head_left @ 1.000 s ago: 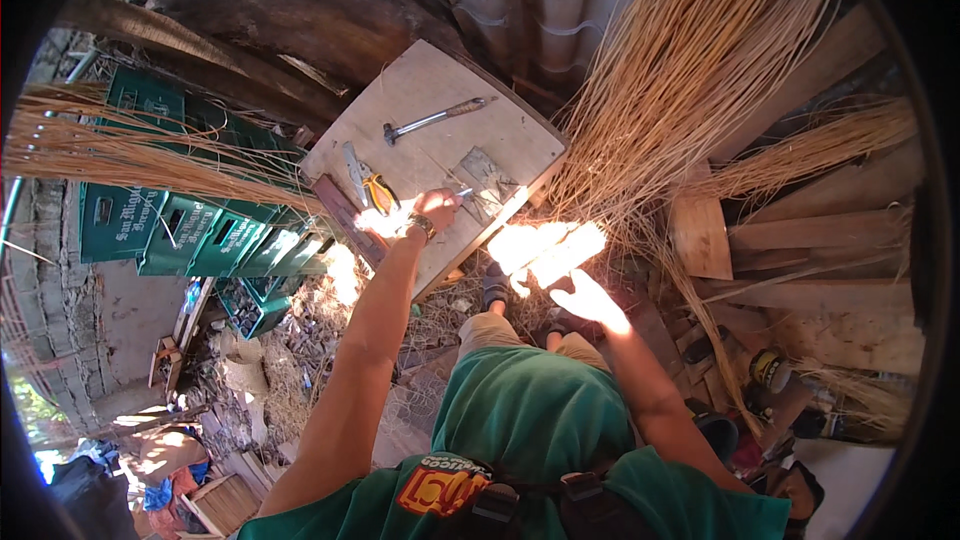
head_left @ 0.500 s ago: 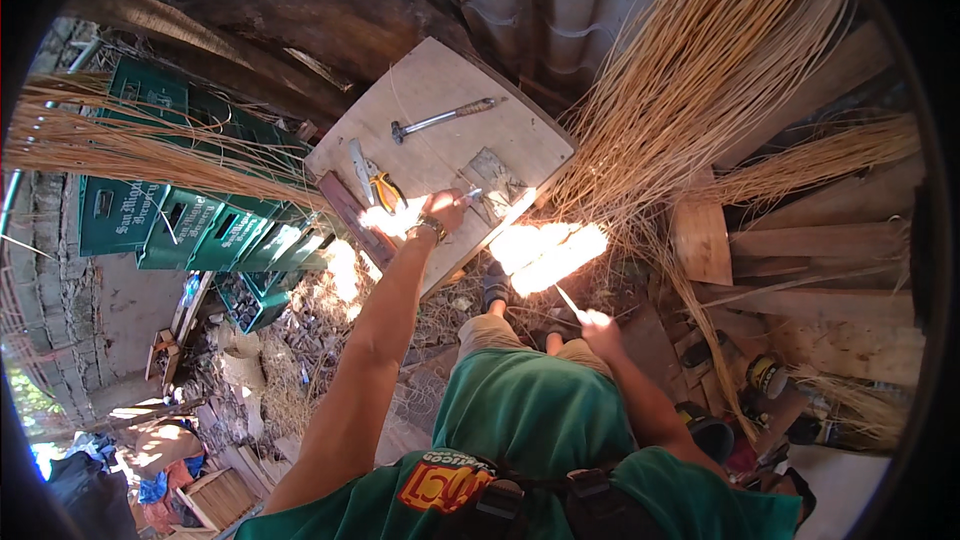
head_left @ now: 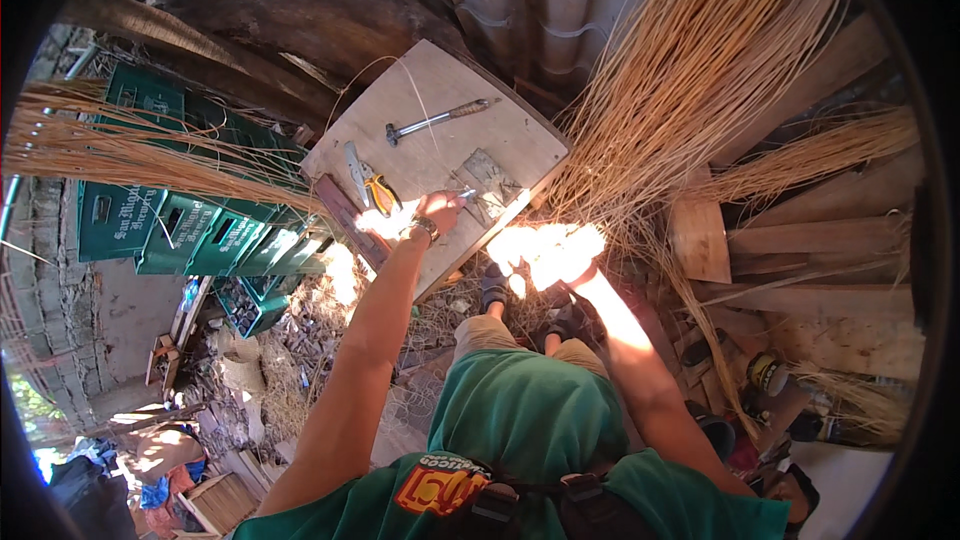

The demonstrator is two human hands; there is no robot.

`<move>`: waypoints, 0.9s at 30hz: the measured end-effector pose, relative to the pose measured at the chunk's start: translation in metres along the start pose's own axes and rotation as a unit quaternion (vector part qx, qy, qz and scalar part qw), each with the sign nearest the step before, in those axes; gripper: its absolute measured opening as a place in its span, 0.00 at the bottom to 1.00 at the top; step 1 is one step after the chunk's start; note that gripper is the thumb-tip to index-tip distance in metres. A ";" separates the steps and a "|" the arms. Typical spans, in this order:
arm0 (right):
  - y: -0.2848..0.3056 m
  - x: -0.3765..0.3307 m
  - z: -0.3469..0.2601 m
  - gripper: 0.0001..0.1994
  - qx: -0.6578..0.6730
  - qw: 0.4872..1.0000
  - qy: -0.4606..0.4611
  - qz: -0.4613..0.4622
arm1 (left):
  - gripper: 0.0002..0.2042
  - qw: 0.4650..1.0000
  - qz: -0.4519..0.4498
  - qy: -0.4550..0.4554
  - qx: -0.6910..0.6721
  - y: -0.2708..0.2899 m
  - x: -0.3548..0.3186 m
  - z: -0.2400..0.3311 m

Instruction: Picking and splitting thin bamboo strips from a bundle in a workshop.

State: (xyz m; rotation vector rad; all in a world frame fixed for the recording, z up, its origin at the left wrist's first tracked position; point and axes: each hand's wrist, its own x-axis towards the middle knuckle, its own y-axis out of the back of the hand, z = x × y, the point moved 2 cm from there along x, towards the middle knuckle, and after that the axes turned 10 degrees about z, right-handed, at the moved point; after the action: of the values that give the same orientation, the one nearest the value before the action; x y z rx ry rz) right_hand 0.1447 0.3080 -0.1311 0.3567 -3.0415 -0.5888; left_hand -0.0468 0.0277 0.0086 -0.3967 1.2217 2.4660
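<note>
My left hand, with a watch at the wrist, is closed on a small metal piece at the right edge of a tilted wooden board. The piece points at a flat, worn block on the board. My right hand is off the board's near right side, in strong sunlight; glare hides its fingers and anything in them. Beside my left hand lie yellow-handled pliers. A hammer lies farther up, and a thin pale strand arcs over the board.
Long bundles of cane strands lean at the right, and another bundle crosses from the left over green crates. Wood planks are stacked at the right. Shavings and scraps litter the ground near my feet.
My right hand has moved up and forward into the sunlight; the pale strip it held is lost in the glare. The thin strand over the board now bows in a wider arc. My left hand stays put.
</note>
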 end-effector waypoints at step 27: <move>-0.004 0.013 -0.032 0.22 -0.209 0.975 0.069 -0.001 | 0.13 1.000 -0.006 0.015 0.008 0.001 0.000 -0.007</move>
State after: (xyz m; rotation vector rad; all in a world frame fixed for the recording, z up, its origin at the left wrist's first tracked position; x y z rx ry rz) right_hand 0.1352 0.2893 -0.1032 0.3639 -2.6898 -1.1233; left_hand -0.0468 0.0213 0.0053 -0.4381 1.2466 2.4472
